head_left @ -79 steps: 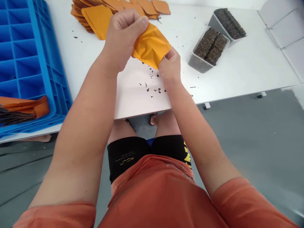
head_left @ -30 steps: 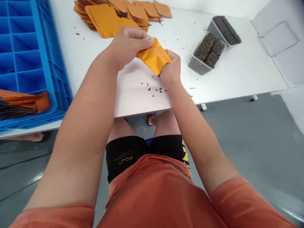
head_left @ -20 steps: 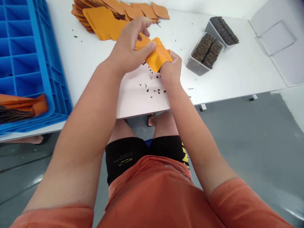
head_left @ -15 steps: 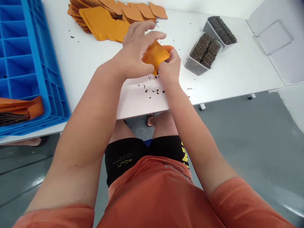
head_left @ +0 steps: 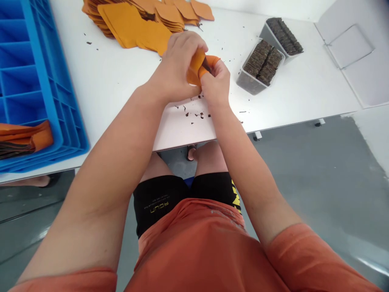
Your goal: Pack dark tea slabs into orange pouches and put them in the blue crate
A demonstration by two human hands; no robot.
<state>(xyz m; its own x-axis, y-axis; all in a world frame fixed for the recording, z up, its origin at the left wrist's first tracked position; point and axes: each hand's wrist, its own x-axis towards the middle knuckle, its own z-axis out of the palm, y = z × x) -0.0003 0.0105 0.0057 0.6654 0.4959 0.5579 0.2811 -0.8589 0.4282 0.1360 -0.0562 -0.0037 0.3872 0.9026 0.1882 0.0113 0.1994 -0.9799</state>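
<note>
Orange and creased, the pouch (head_left: 197, 63) is held up between both hands above the bench (head_left: 306, 95), inward of the middle of the near edge. Half a second ago the left hand (head_left: 184, 67) was spread wide beside it; now its fingers curl over the pouch from the far side, with the thumb underneath. The right hand (head_left: 215, 81) has its fingers clamped at the end nearest it, where orange edges bend over them and a dark strip shows between (too little of it to tell whether it is contents or shadow). The change seems to leave the pouch cupped from one side and gripped from the other, its mouth apparently parted. Dark crumbs (head_left: 200, 115) dot the white top below the hands, towards the near edge. An orange stack (head_left: 121, 24) spreads along the far edge, left of the middle. Blue and divided, the crate (head_left: 68, 136) fills the left end, with orange packets (head_left: 42, 136) in its near right corner. Towards the right end, two clear tubs (head_left: 251, 83) of dark slabs (head_left: 263, 63) stand close together, one nearer the far edge. White wall (head_left: 273, 7) rises behind; a pale panel (head_left: 349, 16) with a wire loop (head_left: 349, 66) closes off the right end, and grey floor (head_left: 319, 174) shows beyond the near edge.
</note>
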